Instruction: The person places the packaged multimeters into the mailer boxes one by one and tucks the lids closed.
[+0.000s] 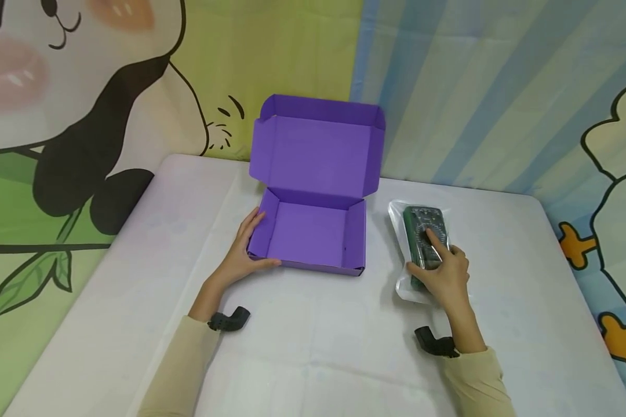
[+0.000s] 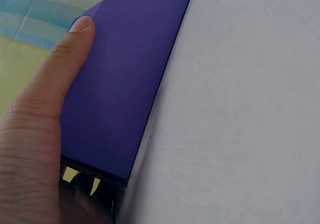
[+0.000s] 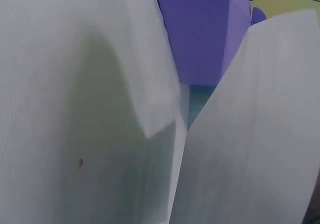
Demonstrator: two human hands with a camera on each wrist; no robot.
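Observation:
An open purple cardboard box (image 1: 308, 234) sits mid-table with its lid (image 1: 318, 150) standing up at the back. My left hand (image 1: 247, 246) wraps the box's front-left corner, with the thumb (image 2: 50, 98) lying along the purple front wall (image 2: 125, 83) and the fingers along the left side. Right of the box lies a green multimeter (image 1: 421, 229) sealed in a clear plastic bag (image 3: 240, 134). My right hand (image 1: 443, 275) grips the bag's near end, thumb on its left edge and index finger stretched over the dial. The right wrist view is filled with pale bag plastic, with the box (image 3: 200, 33) behind it.
The white-covered table (image 1: 318, 347) runs wide around both things. A cartoon-printed backdrop (image 1: 475, 87) hangs close behind the box's lid. Black wrist mounts (image 1: 229, 320) sit on both beige sleeves.

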